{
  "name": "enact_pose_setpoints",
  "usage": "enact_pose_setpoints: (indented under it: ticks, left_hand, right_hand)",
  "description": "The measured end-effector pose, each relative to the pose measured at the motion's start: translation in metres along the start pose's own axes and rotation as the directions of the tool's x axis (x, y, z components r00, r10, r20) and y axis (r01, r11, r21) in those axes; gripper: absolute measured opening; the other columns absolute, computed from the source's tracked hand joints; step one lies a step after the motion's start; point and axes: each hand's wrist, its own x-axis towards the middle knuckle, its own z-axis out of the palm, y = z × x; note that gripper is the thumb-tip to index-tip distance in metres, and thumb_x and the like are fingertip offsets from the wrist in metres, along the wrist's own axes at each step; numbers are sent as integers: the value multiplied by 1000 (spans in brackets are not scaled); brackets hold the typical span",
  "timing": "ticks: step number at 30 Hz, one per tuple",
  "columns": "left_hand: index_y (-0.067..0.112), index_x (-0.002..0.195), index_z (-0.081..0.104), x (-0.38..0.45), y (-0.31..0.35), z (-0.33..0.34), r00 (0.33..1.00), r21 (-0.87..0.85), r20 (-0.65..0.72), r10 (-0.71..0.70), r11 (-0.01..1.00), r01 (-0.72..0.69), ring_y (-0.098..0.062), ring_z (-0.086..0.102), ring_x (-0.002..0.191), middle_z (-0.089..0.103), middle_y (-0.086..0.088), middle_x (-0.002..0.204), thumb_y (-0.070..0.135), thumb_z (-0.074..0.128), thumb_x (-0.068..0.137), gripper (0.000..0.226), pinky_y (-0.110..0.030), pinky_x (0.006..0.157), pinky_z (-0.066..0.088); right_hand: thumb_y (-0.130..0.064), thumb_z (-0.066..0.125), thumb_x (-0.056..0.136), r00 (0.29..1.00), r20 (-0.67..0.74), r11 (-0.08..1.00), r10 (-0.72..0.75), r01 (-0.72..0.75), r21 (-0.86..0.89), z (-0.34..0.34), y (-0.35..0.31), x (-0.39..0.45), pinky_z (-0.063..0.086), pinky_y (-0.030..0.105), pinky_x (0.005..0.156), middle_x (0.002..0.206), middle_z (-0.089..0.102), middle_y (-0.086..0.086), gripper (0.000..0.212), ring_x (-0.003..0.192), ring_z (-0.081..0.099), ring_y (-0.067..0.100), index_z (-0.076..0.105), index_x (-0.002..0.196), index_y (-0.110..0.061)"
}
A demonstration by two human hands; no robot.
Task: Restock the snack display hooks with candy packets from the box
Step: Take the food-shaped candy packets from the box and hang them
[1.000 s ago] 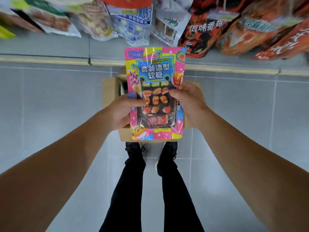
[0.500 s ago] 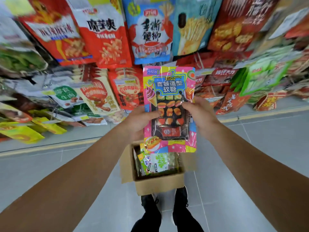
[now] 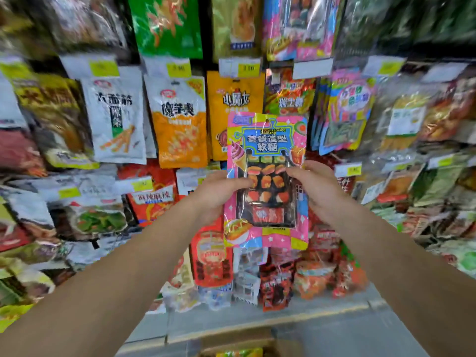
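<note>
Head view is swinging up from the floor to the display, and I am now lifting the candy packet (image 3: 266,180) well above the box (image 3: 239,349), level with the hanging snack bags. My left hand (image 3: 219,193) and right hand (image 3: 315,188) each have their grip closed on a packet edge. Its hang hole is facing the hooks; I judge hooking comes next.

Candy packet (image 3: 266,181) up at the hooks

I hold it upright, pink card with a clear tray of small sweets; the box (image 3: 239,347) sits low, near me, partly visible.
</note>
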Motion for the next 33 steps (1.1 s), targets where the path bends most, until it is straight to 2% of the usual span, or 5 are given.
enact_pose_setpoints:
  ticks: [4, 15, 23, 26, 33]
  left_hand:
    - [10, 95, 72, -7, 56, -10, 991, 15, 0, 131, 991, -131, -21, 72, 72, 75, -8, 83, 3, 67, 86, 13, -36, 66, 60]
    - [7, 99, 71, -7, 167, -19, 924, 71, -3, 382, 922, -380, -10, 72, 69, 75, -7, 89, 6, 66, 89, 11, -18, 52, 52]
    - [10, 87, 71, 22, 226, -1, 821, 92, -152, 550, 835, -543, -14, 71, 73, 76, -2, 78, 4, 72, 82, 8, -39, 88, 56]
    - [12, 86, 70, 34, 242, 15, 779, 103, -154, 608, 794, -599, -5, 70, 69, 75, 3, 74, 2, 69, 85, 10, -24, 73, 56]
    - [15, 82, 67, 80, 251, 44, 731, 173, -230, 643, 766, -619, -25, 70, 73, 71, 0, 63, -3, 70, 80, 18, -27, 70, 52]
  right_hand:
    - [-50, 76, 51, 995, -21, 996, -93, 93, 13, 6, -46, 12, 49, 63, 96, 113, 64, 26, 65, 99, 66, 36, 65, 102, -10]
    - [-21, 68, 89, 937, -5, 937, -350, 350, -14, 1, -165, 15, 43, 30, 69, 83, 62, 0, 12, 82, 58, 18, 60, 83, -15]
    - [-33, 71, 80, 878, -7, 875, -479, 477, -80, -5, -213, 47, 31, 31, 57, 71, 50, -1, 22, 68, 47, 17, 55, 81, -18]
    - [-39, 70, 80, 859, -14, 845, -512, 501, -187, -18, -228, 71, 34, 30, 59, 72, 49, -4, 34, 65, 49, 13, 52, 99, -19]
    - [-20, 68, 82, 635, 8, 521, -772, 640, -565, -65, -278, 135, 41, 29, 91, 132, 53, 8, 58, 120, 52, 26, 45, 135, -10]
